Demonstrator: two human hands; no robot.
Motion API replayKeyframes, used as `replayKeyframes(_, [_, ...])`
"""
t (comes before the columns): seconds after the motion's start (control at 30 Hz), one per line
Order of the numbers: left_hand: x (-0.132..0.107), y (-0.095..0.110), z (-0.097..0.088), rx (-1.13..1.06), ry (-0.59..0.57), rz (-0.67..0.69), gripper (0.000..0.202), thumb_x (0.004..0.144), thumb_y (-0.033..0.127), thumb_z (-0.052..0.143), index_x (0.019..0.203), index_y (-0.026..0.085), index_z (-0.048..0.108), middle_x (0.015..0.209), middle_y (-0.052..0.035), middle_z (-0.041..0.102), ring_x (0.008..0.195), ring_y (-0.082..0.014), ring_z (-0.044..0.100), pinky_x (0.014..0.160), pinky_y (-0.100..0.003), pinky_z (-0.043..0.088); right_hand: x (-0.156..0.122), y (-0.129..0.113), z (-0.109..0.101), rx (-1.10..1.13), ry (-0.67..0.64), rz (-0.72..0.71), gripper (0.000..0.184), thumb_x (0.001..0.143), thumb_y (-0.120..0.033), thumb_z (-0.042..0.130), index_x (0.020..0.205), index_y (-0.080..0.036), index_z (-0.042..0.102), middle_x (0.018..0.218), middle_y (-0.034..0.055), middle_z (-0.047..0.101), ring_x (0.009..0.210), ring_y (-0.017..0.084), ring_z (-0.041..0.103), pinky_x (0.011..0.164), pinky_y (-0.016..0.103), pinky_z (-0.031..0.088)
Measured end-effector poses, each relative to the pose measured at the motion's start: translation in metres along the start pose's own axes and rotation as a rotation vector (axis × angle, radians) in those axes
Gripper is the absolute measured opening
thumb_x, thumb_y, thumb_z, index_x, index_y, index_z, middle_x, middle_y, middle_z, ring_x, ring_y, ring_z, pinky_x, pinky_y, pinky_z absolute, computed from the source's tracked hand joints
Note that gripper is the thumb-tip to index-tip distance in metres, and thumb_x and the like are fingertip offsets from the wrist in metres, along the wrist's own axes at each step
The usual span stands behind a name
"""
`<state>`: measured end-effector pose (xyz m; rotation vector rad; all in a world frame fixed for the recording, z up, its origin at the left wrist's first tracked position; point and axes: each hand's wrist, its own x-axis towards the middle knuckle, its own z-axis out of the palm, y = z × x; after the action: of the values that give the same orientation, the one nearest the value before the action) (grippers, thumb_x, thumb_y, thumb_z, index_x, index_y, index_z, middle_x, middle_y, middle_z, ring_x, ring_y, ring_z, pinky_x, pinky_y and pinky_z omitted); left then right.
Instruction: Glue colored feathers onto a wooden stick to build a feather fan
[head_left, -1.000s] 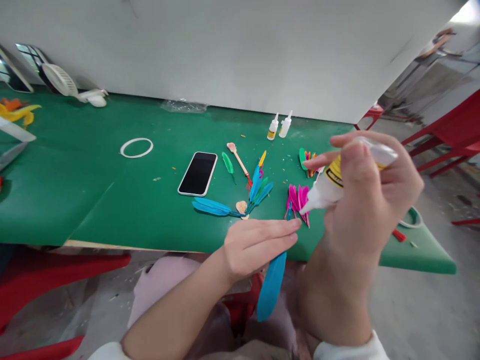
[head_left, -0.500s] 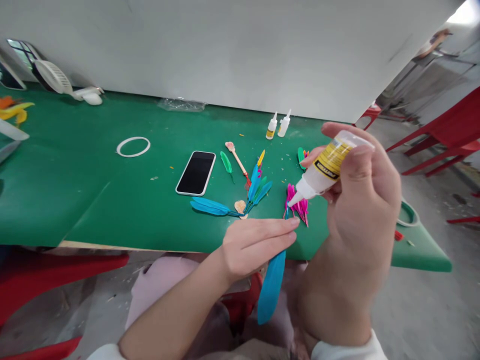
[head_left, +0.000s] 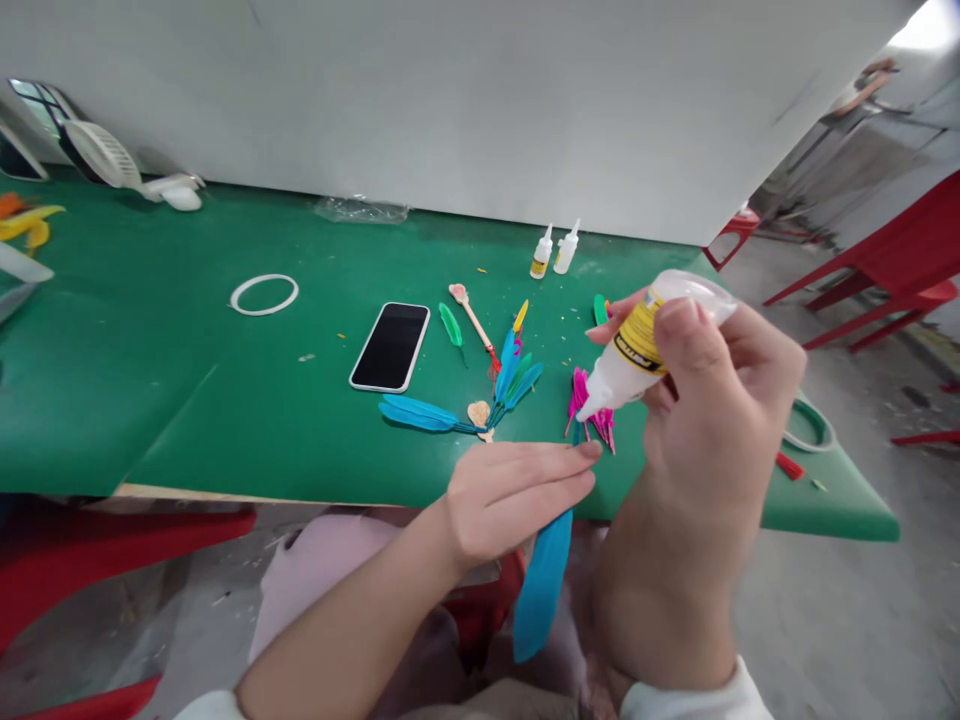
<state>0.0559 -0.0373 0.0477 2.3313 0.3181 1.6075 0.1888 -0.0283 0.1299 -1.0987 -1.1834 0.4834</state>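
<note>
My right hand (head_left: 720, 400) is wrapped round a glue bottle (head_left: 637, 345) with a yellow label, tilted nozzle down. The nozzle tip is at the quill of a blue feather (head_left: 544, 585). That feather is pinched in my left hand (head_left: 517, 495), its vane hanging below the table edge; the thumb is hidden. Pink feathers (head_left: 580, 390) lie on the table just behind the nozzle. To the left, a small wooden piece (head_left: 478, 413) lies with several blue feathers (head_left: 420, 412) fanned around it. A wooden stick with a red tassel (head_left: 474, 325) and a green feather (head_left: 451, 325) lie beyond.
A phone (head_left: 391, 347) lies left of the feathers on the green table (head_left: 180, 400). Two small glue bottles (head_left: 553, 252) stand near the grey panel. A white ring (head_left: 264, 295) lies at left, a tape roll (head_left: 810, 428) at right. Red chairs (head_left: 885, 250) stand beyond.
My right hand has lowered the glue bottle slightly and shifted it left, bringing the nozzle closer to the fingers of my left hand. The left hand keeps its hold on the blue feather.
</note>
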Motion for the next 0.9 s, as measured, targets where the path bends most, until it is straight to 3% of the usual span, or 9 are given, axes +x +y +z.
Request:
replayKeyframes(0.37, [0.001, 0.001, 0.004, 0.009, 0.017, 0.028, 0.016, 0.084, 0.008, 0.049, 0.093, 0.006, 0.062, 0.097, -0.0133, 0.068, 0.1, -0.0153, 0.061, 0.083, -0.026, 0.054, 0.0, 0.004, 0.009, -0.062, 0.207, -0.102, 0.023, 0.076, -0.037, 0.059, 0.061, -0.02, 0.057, 0.051, -0.0046, 0.04, 0.045, 0.008, 0.042, 0.039, 0.023, 0.028])
replayKeyframes(0.6, [0.001, -0.001, 0.004, -0.008, 0.045, 0.049, 0.016, 0.083, 0.008, 0.05, 0.092, 0.004, 0.062, 0.099, -0.016, 0.067, 0.1, -0.0155, 0.061, 0.083, -0.025, 0.054, -0.001, 0.008, 0.009, -0.089, 0.25, -0.093, 0.022, 0.078, -0.04, 0.056, 0.065, -0.023, 0.059, 0.057, -0.0021, 0.05, 0.051, 0.012, 0.05, 0.044, 0.027, 0.036])
replayKeyframes(0.77, [0.001, -0.001, 0.003, -0.012, 0.037, 0.037, 0.016, 0.083, 0.007, 0.05, 0.094, 0.004, 0.062, 0.102, -0.0159, 0.066, 0.101, -0.0157, 0.06, 0.083, -0.025, 0.053, 0.004, 0.019, 0.008, 0.012, 0.286, -0.082, 0.024, 0.079, -0.041, 0.054, 0.066, -0.021, 0.06, 0.062, -0.0005, 0.056, 0.054, 0.013, 0.056, 0.048, 0.028, 0.042])
replayKeyframes(0.9, [0.002, -0.001, 0.003, -0.013, 0.041, 0.031, 0.016, 0.083, 0.006, 0.05, 0.092, 0.004, 0.063, 0.1, -0.0163, 0.066, 0.1, -0.0156, 0.061, 0.083, -0.025, 0.053, 0.012, 0.027, 0.008, 0.12, 0.283, -0.049, 0.029, 0.081, -0.042, 0.052, 0.065, -0.019, 0.062, 0.06, -0.0002, 0.058, 0.047, 0.012, 0.054, 0.043, 0.026, 0.039])
